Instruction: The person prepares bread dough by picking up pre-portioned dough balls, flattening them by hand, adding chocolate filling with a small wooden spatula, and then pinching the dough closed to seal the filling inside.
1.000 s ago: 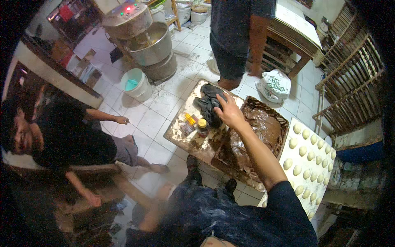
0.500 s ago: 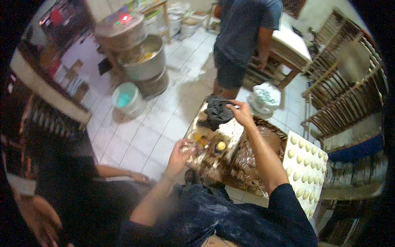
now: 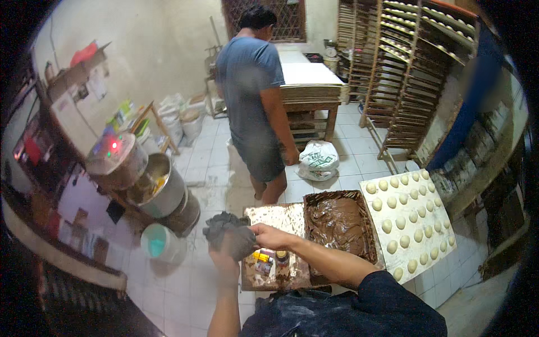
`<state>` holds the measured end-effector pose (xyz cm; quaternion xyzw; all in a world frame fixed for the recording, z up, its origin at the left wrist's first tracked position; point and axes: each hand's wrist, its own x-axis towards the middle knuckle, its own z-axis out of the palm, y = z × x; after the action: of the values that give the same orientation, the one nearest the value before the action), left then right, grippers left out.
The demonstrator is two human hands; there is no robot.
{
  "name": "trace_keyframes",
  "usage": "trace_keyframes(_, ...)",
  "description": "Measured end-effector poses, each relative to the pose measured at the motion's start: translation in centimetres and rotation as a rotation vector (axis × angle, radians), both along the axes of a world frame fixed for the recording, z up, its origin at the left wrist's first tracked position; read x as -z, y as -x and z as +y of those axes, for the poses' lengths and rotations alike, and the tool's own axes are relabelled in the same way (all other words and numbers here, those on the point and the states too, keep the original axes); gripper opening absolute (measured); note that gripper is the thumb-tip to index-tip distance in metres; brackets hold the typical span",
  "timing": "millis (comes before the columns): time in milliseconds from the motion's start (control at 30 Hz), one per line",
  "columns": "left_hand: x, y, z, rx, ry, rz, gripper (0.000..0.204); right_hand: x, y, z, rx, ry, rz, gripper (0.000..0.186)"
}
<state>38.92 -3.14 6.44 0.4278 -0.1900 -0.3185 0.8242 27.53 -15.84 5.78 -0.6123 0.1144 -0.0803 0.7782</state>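
A dark grey, nearly black cloth (image 3: pixel 224 227) is being held in a crumpled bundle at about 7 o'clock from the middle of the view. It is bunching into soft, uneven folds, its ragged outline bulging toward 10 o'clock. Its 3 o'clock edge is being pinched, while its 6 o'clock side is being grasped from below, that lower part blurring.
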Motion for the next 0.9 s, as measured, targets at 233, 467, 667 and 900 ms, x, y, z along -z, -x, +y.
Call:
trace_keyframes(233,3.9,-1.3,-0.8,0.098,-0.098,-0.273,0.027,-1.6,2.9,2.1,0.580,0.356,0.178,0.030)
trace_keyframes(467,7.2,-3.8,-10.0,0.055,-0.560,-0.909,0.082,-2.9,13.1,-0.8,0.874,0.211,0.089,0.022)
trace_keyframes(667,12.1,-6.2,-6.0,0.678,-0.712,-0.660,0.052,-2.4,27.4,-1.6,1.392,0.431,0.242,0.021)
trace_keyframes(900,18.4,-13.4,3.9,0.356,-0.685,-0.155,0.036,8.9,37.0,7.4,1.147,0.483,1.407,0.044)
